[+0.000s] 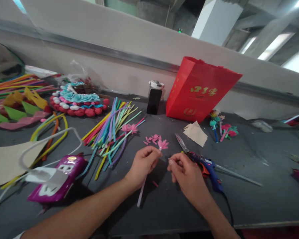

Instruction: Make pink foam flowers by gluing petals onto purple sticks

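Note:
My left hand pinches a pink paper-like flower just under its petals. Its pale lilac stem slants down below the hand. To the right, my right hand has its thumb and fingers curled together; whatever is between the fingertips is too small to make out. Loose pink petals lie in a small heap beyond my left hand, and a single pink piece lies between the hands. A blue glue gun with a glue stick rests by my right hand, near scissors with open-facing blades partly hidden.
Colourful fuzzy strips lie behind my left arm, near a purple power strip. A red bag and a bottle stand at the back, beside a phone. Finished flowers lie right of a beige scrap.

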{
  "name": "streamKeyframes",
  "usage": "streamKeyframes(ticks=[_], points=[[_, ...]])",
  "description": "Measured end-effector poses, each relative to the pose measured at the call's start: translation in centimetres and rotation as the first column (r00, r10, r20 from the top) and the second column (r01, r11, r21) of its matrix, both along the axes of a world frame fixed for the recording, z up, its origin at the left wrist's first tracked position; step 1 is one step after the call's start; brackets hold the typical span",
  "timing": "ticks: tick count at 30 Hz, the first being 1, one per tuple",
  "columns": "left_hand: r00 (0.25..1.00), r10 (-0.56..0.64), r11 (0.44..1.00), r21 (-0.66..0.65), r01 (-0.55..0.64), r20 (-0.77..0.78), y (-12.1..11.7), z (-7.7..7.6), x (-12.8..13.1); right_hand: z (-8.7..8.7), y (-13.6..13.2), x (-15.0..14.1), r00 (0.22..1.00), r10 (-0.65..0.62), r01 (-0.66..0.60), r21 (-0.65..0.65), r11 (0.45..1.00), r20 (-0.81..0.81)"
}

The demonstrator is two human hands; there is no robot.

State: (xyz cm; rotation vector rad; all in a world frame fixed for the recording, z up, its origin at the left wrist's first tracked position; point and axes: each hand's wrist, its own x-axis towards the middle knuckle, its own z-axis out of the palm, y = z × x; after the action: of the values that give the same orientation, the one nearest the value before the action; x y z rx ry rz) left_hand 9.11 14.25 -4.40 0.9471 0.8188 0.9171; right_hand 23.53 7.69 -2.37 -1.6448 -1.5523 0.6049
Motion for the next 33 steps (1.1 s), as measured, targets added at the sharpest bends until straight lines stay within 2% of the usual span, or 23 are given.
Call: streamKeyframes(ticks=[5,12,18,23,33], points=[[0.998,-0.051,0.998,-0.023,0.050,-0.024,-0.6,0.3,0.2,1.7,-1.1,1.6,0.996,-0.037,0.024,0.149,0.989,0.087],[0.984,-0.164,0.981,-0.115,0.156,-0.066,-1.2,0.5,0.4,2.0,-1.2,2.1,0.963,-0.051,-0.051,0.361,0.931,0.266],[0.979,-0.170,0.982,-0.102,0.159,-0.114,-1.4,1.0,0.4,1.8,-1.3,1.5,0.944,-0.162,0.024,0.427,0.904,0.289],[0.976,-0.177,0.984,-0.056,0.171,-0.131,-1.5,1.0,0.3,1.5,-1.2,1.2,0.943,-0.128,-0.014,0.420,0.907,0.307],[0.969,-0.188,0.982,-0.019,0.187,-0.157,-1.6,0.7,0.3,1.0,-1.1,1.3,0.929,-0.152,-0.007,0.427,0.904,0.337]])
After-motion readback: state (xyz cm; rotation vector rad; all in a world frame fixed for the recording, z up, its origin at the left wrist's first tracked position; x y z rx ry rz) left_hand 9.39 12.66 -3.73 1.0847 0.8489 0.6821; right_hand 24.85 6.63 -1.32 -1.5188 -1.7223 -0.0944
